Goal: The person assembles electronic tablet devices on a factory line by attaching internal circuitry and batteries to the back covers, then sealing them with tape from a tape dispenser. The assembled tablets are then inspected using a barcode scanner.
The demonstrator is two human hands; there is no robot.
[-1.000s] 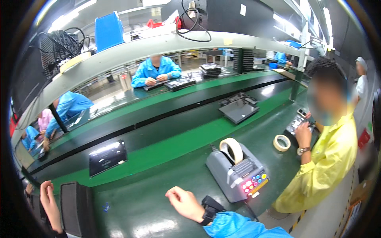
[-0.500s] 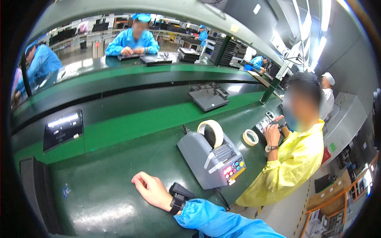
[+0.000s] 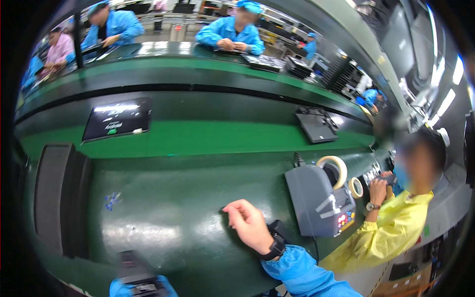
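Observation:
My right hand [image 3: 249, 225] hovers over the green tabletop [image 3: 198, 183], its fingers curled in and a black strap on the wrist. A tiny dark spot shows at its fingertips; whether it is a held thing or shadow I cannot tell. Right of this hand stands a grey tape dispenser [image 3: 311, 200] with coloured buttons and a cream tape roll [image 3: 338, 171] on top. At the lower left edge my left forearm [image 3: 166, 286] enters in a blue sleeve, carrying a blurred dark device [image 3: 133, 270]. The fingers of my left hand are hidden or smeared.
Black foam-like blocks [image 3: 52, 198] stand at the left, beside small blue bits [image 3: 111, 200]. A lit tablet [image 3: 118, 119] and a dark flat panel [image 3: 317, 127] lie on the far green strip. A co-worker in yellow [image 3: 391, 232] works at the right, near a loose tape roll [image 3: 355, 188].
The view has swung left, so the bench things sit further right in it. My left forearm with its dark device has come in at the lower edge. My right hand stays curled.

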